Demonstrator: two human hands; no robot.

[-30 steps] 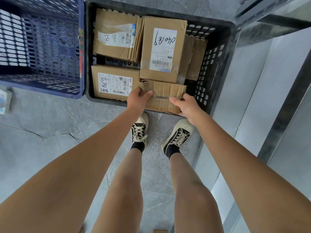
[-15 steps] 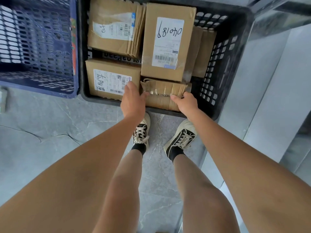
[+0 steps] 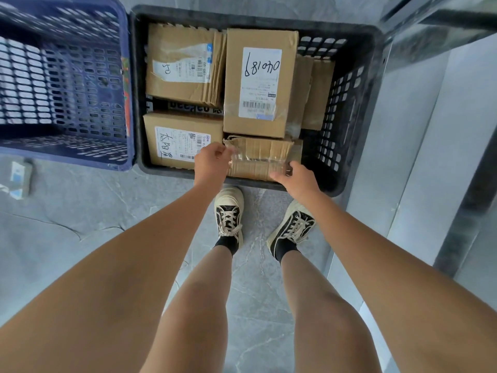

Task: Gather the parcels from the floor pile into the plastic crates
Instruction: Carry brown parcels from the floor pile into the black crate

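Head view, looking straight down. Your left hand point(image 3: 212, 162) curls its fingers over the left end of a crumpled taped parcel point(image 3: 262, 158); your right hand point(image 3: 297, 179) grips its near right corner. The parcel lies between your hands, in the near right part of the black crate point(image 3: 349, 125), against the near wall. Just beyond it sits a labelled box point(image 3: 259, 82); another labelled box point(image 3: 174, 141) touches its left side. A blue crate point(image 3: 61, 84) stands beside the black one.

Both hands point(image 3: 212, 164) grip parcel point(image 3: 262, 160) in black crate point(image 3: 349, 125).
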